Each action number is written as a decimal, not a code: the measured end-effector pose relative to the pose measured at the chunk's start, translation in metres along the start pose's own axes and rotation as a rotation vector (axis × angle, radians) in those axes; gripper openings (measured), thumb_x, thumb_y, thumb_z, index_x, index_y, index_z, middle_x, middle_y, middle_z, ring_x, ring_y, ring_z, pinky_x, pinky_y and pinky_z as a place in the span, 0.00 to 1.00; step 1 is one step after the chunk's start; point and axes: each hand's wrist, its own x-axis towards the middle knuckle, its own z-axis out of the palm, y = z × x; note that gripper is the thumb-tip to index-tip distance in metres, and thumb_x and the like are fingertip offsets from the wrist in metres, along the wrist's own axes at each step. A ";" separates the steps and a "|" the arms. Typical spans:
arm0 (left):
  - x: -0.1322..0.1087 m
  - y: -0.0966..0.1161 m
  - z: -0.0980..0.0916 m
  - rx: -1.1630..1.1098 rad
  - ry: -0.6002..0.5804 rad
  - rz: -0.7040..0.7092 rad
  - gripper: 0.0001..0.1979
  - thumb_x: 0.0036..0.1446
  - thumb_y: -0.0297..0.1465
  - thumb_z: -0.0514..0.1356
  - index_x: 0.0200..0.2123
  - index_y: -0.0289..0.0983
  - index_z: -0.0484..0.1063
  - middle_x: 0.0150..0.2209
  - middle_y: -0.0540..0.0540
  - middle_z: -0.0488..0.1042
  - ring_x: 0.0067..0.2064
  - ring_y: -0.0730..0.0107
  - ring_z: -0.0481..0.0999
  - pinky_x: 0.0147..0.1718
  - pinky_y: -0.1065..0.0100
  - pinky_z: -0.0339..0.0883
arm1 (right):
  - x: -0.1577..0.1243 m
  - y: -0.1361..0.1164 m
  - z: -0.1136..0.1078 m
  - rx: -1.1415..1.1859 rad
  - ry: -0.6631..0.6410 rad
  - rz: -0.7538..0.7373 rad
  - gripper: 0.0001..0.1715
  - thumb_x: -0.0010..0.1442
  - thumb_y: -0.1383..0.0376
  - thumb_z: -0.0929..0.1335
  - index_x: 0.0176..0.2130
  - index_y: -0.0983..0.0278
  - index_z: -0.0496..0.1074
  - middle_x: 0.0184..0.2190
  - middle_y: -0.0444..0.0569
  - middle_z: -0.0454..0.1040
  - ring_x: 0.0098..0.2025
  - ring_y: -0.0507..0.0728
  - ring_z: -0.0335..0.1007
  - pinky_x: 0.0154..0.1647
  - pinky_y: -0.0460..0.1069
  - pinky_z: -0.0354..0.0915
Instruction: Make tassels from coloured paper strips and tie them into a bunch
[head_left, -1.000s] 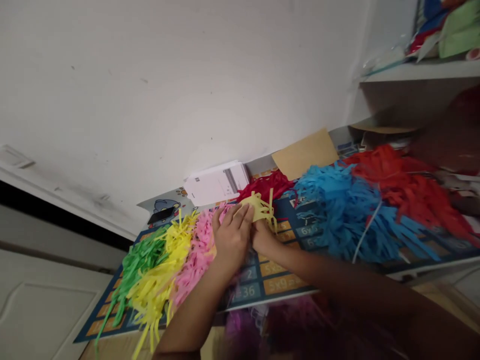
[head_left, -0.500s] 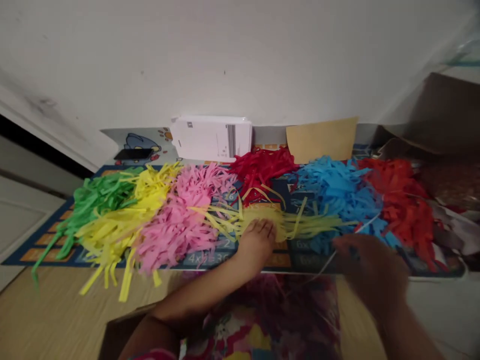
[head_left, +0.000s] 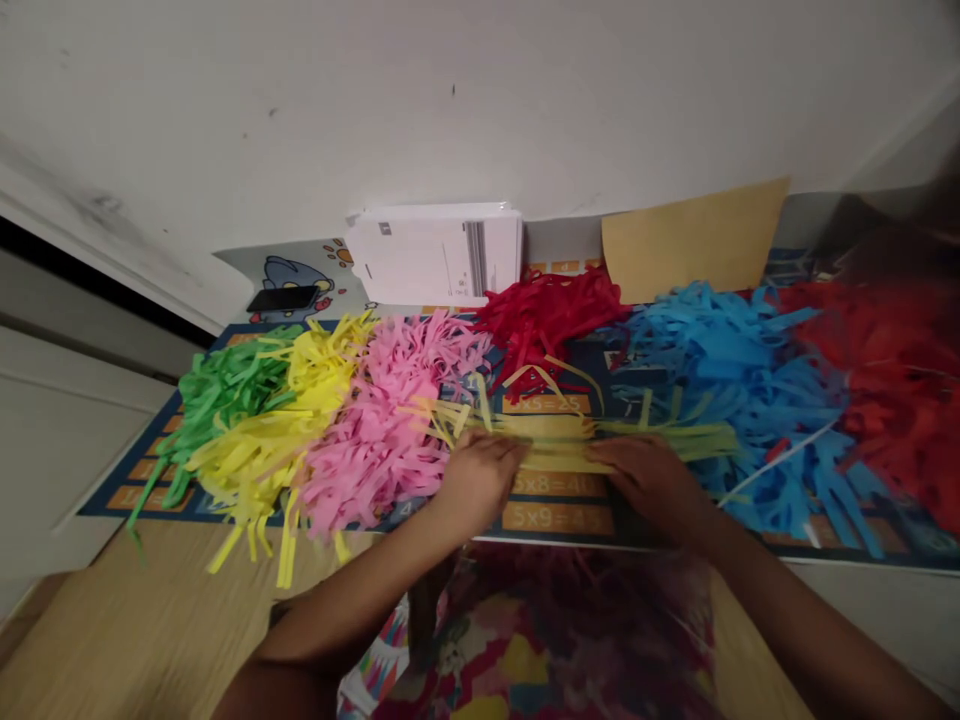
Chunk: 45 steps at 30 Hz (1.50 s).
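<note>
Fingers bent and nearly closed, the left hand (head_left: 484,478) and right hand (head_left: 649,475) pinch the near edge of the pale yellow paper (head_left: 559,428). This paper lies just in front of the dark red fringe (head_left: 551,312); pink fringe (head_left: 382,425) is to that fringe's left, blue fringe (head_left: 724,375) to its right, white papers (head_left: 431,255) behind and left.

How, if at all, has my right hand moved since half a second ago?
Yes: judged against the multiplication chart, the right hand has moved left, onto the pale yellow paper fringe.
</note>
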 end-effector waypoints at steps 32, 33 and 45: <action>-0.017 0.016 -0.058 0.340 0.062 0.025 0.21 0.64 0.30 0.57 0.60 0.39 0.66 0.60 0.35 0.69 0.60 0.48 0.66 0.61 0.42 0.47 | -0.002 -0.007 -0.006 -0.046 0.123 -0.214 0.12 0.67 0.67 0.63 0.45 0.60 0.74 0.46 0.48 0.80 0.52 0.59 0.75 0.53 0.58 0.59; -0.013 0.022 -0.055 0.241 0.022 0.103 0.22 0.64 0.33 0.57 0.61 0.39 0.65 0.61 0.36 0.68 0.62 0.49 0.65 0.62 0.43 0.46 | -0.001 -0.007 -0.006 -0.019 0.101 -0.202 0.12 0.67 0.67 0.63 0.45 0.60 0.74 0.46 0.49 0.80 0.51 0.59 0.75 0.52 0.58 0.60; 0.045 -0.011 -0.013 -0.109 -0.170 -0.279 0.11 0.65 0.35 0.56 0.34 0.39 0.77 0.30 0.47 0.80 0.38 0.61 0.79 0.44 0.60 0.59 | 0.040 -0.009 -0.009 -0.034 -0.107 0.394 0.21 0.65 0.55 0.62 0.24 0.61 0.69 0.23 0.46 0.75 0.27 0.57 0.70 0.29 0.50 0.54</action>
